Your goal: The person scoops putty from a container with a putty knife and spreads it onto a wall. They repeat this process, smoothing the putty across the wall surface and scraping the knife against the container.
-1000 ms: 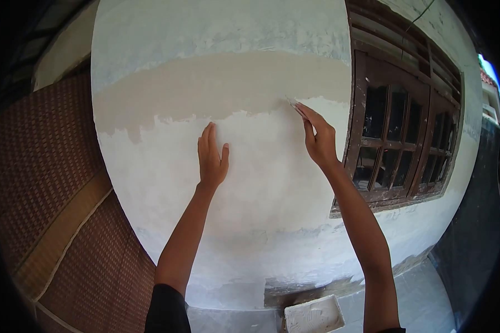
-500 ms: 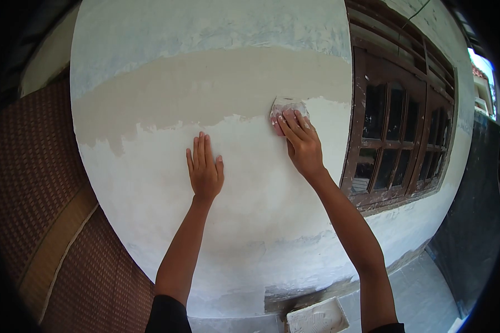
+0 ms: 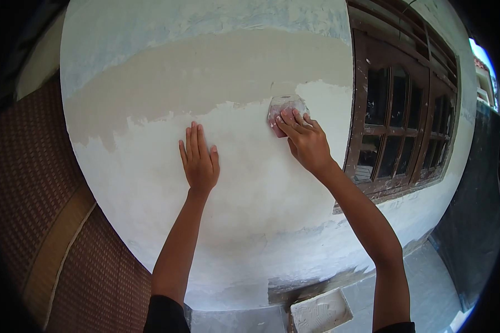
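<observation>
Flat, reddish, white-smeared scraper (image 3: 276, 123) had gone from edge-on to face-on, then slid slightly down the white-and-beige plastered wall (image 3: 244, 166); looked like a pressing stroke. Broad edge pointed up; long axis unclear, partly covered. Right hand (image 3: 311, 145): fingers clamped on scraper. Left hand (image 3: 200, 166): empty, fingers together, thumb apart, palm wallward.

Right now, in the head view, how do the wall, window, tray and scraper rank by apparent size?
1. Wall, by far the largest
2. Brown window
3. Tray, at the bottom
4. Scraper, going by what shows past the right hand
</observation>
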{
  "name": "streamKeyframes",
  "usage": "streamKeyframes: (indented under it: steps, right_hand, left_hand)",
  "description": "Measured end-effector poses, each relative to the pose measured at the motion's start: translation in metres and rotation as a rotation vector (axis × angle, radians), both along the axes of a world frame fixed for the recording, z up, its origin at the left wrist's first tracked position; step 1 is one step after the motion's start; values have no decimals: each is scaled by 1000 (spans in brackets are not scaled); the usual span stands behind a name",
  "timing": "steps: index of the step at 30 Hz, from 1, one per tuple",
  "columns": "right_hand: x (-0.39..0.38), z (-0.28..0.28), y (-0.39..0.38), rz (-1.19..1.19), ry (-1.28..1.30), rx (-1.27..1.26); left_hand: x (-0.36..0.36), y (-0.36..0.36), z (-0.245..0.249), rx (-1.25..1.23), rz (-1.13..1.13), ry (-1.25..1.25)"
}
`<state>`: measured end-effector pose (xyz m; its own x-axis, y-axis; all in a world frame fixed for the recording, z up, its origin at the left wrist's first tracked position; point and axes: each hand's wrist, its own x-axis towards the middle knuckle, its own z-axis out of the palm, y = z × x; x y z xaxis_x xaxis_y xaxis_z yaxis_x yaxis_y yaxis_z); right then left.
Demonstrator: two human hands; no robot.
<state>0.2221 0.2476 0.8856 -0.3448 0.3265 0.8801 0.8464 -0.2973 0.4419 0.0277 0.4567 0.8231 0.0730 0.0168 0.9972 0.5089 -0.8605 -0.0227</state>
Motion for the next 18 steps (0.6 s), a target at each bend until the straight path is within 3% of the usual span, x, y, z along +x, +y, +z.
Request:
streamKeyframes:
  steps: [5,8,11,13,18]
  right_hand:
    - [-18,15,-25,50,-13,-8]
    - [-23,20,-30,202,-20,46]
    - [-28,29,-28,399,135,158]
    - [-36,35,-25,617,712,265]
    - [-15,39,12,804,828,337]
  left_hand:
    - [0,3,-1,1,-29,20]
    - [-1,1,-2,-4,-31,19]
    - [1,0,-1,9,-20,0]
    - [0,0,0,24,-1,-11]
    - [0,-2,0,-4,-2,3]
